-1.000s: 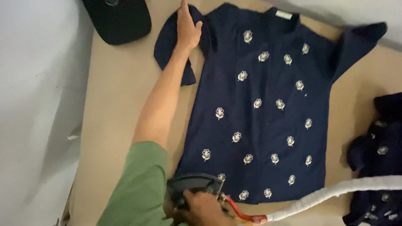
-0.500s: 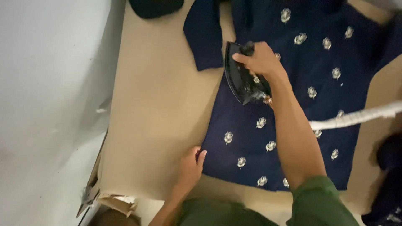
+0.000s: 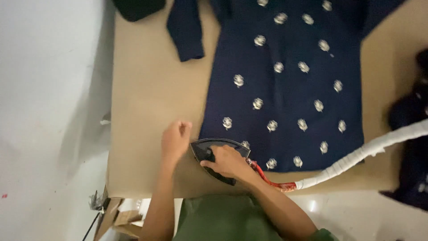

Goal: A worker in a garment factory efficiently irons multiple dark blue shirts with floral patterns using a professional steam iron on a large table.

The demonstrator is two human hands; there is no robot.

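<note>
Right hand: we find the right hand (image 3: 227, 161) clenched around the handle of the black iron (image 3: 217, 156), which sits at the near left corner of the garment.
Left hand: the left hand (image 3: 175, 139) is loosely curled on the bare table (image 3: 147, 98), just beside the iron's tip, grasping nothing we can see.
Garment: we record a navy tunic (image 3: 285, 85) with pale embroidered motifs, spread flat across the beige table, one sleeve (image 3: 185, 29) lying out to the left.
Cable: a red lead runs from the iron's heel into a white wrapped cord (image 3: 356, 154) trailing off to the right.
Handling, iron: we judge it heavy, rigid and hot underneath; the top handle is the only safe hold.
Handling, tunic: we judge it light, soft and prone to creasing; best held at hem or shoulders.
Containers: we note only cardboard pieces (image 3: 120, 216) below the table edge; contents cannot be made out.
Other cloth: dark fabric (image 3: 412, 147) lies at the right edge.
</note>
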